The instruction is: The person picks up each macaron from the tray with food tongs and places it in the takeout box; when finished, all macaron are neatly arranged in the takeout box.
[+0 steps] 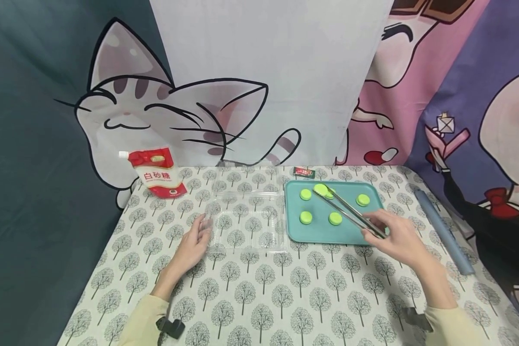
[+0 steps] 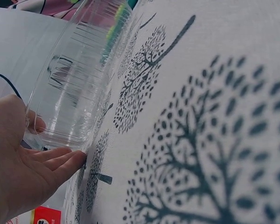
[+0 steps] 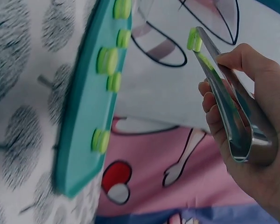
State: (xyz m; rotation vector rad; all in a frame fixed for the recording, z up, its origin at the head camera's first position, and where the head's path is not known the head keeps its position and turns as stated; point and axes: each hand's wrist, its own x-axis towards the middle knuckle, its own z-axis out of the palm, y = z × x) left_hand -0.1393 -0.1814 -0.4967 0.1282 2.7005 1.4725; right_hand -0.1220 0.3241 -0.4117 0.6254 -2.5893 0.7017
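Observation:
My right hand (image 1: 393,235) grips metal tongs (image 3: 263,151), thumb on one arm and fingers along the other. Between the tong tips is a light green macaron (image 3: 194,39), raised above the teal tray (image 1: 350,236). Several more green macarons (image 1: 335,218) rest on that tray. Left of it, a clear plastic box (image 1: 248,249) lies with its hinged lid (image 1: 248,180) folded back toward the wall. My left hand (image 1: 195,240) holds the box's left side, its thumb over the rim and its fingers against the outside, low by the cloth.
A red and white sugar pouch (image 1: 157,175) leans at the back left. Behind the tray lies a small red and green packet (image 1: 304,172). A blue-grey rolled stick (image 1: 443,230) lies along the right edge of the tree-print tablecloth (image 1: 261,298). Printed cartoon curtains hang behind.

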